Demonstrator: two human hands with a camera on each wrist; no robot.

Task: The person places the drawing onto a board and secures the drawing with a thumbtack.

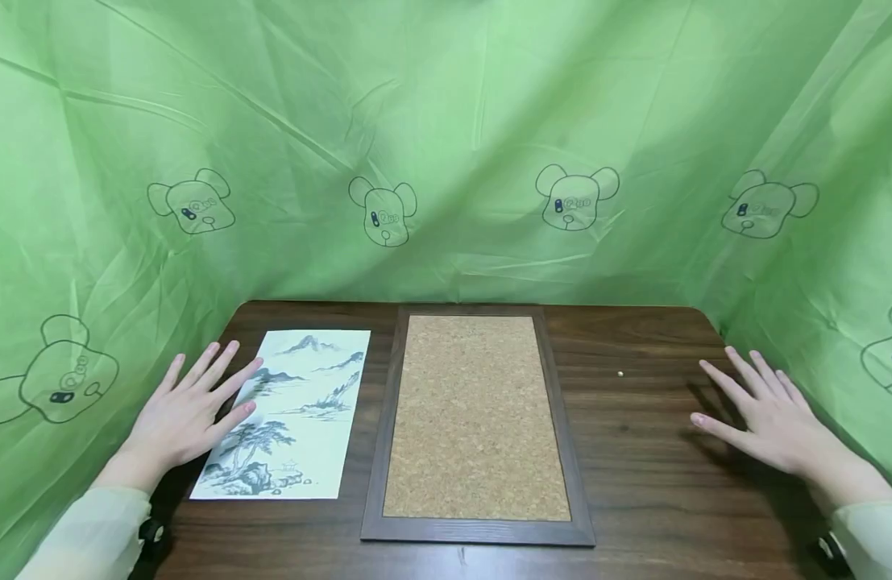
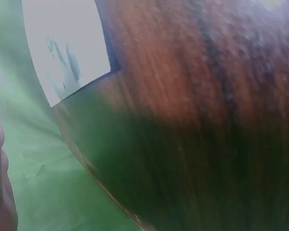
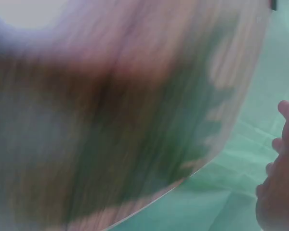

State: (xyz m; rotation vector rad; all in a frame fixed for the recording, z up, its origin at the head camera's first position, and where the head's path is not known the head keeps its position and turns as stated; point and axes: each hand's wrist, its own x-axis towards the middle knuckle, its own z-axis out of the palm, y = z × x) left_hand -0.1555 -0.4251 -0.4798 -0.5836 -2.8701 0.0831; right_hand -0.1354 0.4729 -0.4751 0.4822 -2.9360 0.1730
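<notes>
In the head view my left hand (image 1: 187, 415) is spread, fingers straight, above the left edge of a paper (image 1: 322, 435) printed with an ink landscape of mountains and trees. Right of that paper lies a cork board (image 1: 478, 419) in a dark wooden frame (image 1: 482, 532). My right hand (image 1: 768, 419) is held with fingers extended over the table's right side, its shadow falling beneath it. A tiny pale bead-like object (image 1: 620, 374) lies between the board and this hand. Neither hand holds anything. The left wrist view shows the paper's corner (image 2: 79, 53).
The dark wooden table (image 1: 649, 483) has rounded far corners. Green cloth (image 1: 446, 121) with outlined bear heads hangs behind it and along both sides, close to my hands. Light glares off the tabletop in both wrist views.
</notes>
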